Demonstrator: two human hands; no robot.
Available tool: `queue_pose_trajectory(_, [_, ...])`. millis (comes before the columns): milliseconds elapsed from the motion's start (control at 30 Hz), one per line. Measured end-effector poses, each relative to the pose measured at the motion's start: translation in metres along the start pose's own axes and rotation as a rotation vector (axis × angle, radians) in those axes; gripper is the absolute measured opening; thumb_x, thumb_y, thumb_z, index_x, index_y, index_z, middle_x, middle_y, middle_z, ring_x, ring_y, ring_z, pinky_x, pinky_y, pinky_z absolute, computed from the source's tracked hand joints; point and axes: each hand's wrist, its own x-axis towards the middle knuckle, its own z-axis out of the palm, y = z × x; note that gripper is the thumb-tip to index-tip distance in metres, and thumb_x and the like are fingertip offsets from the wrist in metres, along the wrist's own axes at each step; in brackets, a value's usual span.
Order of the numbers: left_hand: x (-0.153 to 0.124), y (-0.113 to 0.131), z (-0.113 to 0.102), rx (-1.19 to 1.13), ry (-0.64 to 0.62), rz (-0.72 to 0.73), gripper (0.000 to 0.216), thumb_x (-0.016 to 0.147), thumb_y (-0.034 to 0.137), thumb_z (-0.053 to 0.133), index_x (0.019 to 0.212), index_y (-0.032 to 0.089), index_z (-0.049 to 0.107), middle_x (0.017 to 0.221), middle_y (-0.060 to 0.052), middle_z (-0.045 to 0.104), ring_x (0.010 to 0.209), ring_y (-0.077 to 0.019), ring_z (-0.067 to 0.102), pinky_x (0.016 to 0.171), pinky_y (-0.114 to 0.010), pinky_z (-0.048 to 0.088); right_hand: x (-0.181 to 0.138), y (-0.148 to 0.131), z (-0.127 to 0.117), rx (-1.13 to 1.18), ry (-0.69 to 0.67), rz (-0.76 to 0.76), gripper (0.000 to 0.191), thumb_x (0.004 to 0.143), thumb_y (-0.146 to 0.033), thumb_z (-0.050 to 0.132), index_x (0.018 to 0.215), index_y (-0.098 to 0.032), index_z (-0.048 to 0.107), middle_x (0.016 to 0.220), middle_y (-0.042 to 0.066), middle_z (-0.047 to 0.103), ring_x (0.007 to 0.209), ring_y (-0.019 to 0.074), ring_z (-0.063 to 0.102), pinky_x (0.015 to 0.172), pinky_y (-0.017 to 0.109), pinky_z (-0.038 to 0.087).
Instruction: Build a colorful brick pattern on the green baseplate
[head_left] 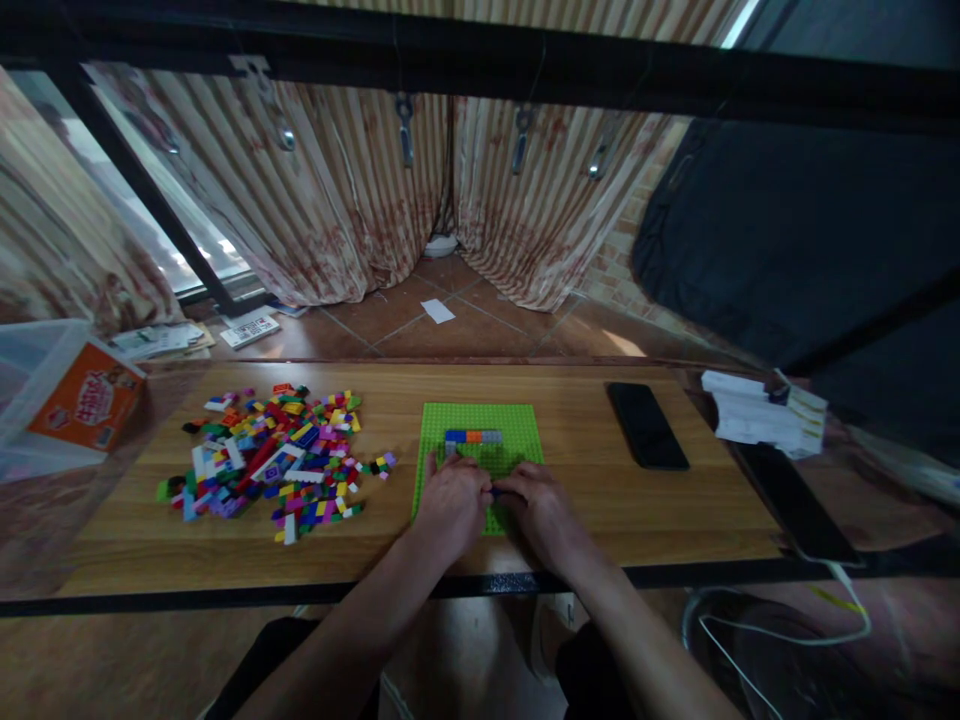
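Note:
A green baseplate (517,425) lies flat in the middle of the wooden table (585,520). A short row of blue, orange and grey bricks (473,436) is stuck on its far part. Both hands rest on the plate's near half, fingertips meeting. My left hand (450,500) is curled, fingers pressed down beside the right. My right hand (541,508) is closed too, pinching a small dark piece between the two hands; I cannot make out what it is.
A heap of several loose coloured bricks (270,455) spreads over the table's left side. A black phone (646,425) lies right of the plate, a second dark device (795,500) at the right edge, white papers (761,410) behind it. A clear bin with an orange box (90,400) stands far left.

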Motion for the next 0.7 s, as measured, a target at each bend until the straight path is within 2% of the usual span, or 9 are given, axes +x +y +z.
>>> queue_pose_trajectory(133, [-0.0035, -0.0011, -0.0012, -0.028, 0.029, 0.001, 0.012, 0.084, 0.019, 0.060, 0.082, 0.022, 0.071, 0.100, -0.004, 0.071, 0.109, -0.0256, 0.058, 0.106, -0.056, 0.027, 0.0035, 0.0003, -0.0047, 0.049, -0.059, 0.027, 0.021, 0.084, -0.011, 0.063, 0.090, -0.024, 0.077, 0.084, 0.004, 0.062, 0.085, 0.0197, 0.056, 0.079, 0.034, 0.044])
queue_pose_trajectory(333, [-0.0044, 0.0002, 0.0005, 0.037, 0.033, 0.010, 0.012, 0.085, 0.019, 0.059, 0.083, 0.022, 0.070, 0.100, -0.006, 0.070, 0.107, -0.0280, 0.059, 0.103, -0.057, 0.030, 0.0014, 0.0008, -0.0051, 0.112, -0.033, 0.048, 0.020, 0.084, -0.011, 0.062, 0.090, -0.024, 0.076, 0.086, 0.003, 0.061, 0.086, 0.0193, 0.057, 0.081, 0.034, 0.045])
queue_pose_trajectory(500, [-0.0059, 0.0011, 0.0007, 0.017, 0.067, 0.013, 0.010, 0.085, 0.020, 0.060, 0.083, 0.022, 0.070, 0.100, -0.005, 0.070, 0.106, -0.0275, 0.059, 0.102, -0.056, 0.032, -0.0008, -0.0014, -0.0041, 0.114, 0.006, 0.083, 0.022, 0.082, -0.009, 0.064, 0.092, -0.024, 0.076, 0.087, 0.004, 0.061, 0.088, 0.0195, 0.057, 0.081, 0.035, 0.046])
queue_pose_trajectory(700, [-0.0080, -0.0032, -0.0008, -0.012, 0.078, 0.061, 0.010, 0.085, 0.020, 0.061, 0.089, 0.022, 0.070, 0.101, -0.005, 0.069, 0.107, -0.0279, 0.059, 0.103, -0.056, 0.032, -0.0031, -0.0030, -0.0113, 0.158, 0.009, 0.056, 0.020, 0.082, -0.013, 0.066, 0.094, -0.025, 0.075, 0.087, 0.003, 0.063, 0.088, 0.0184, 0.059, 0.081, 0.033, 0.047])
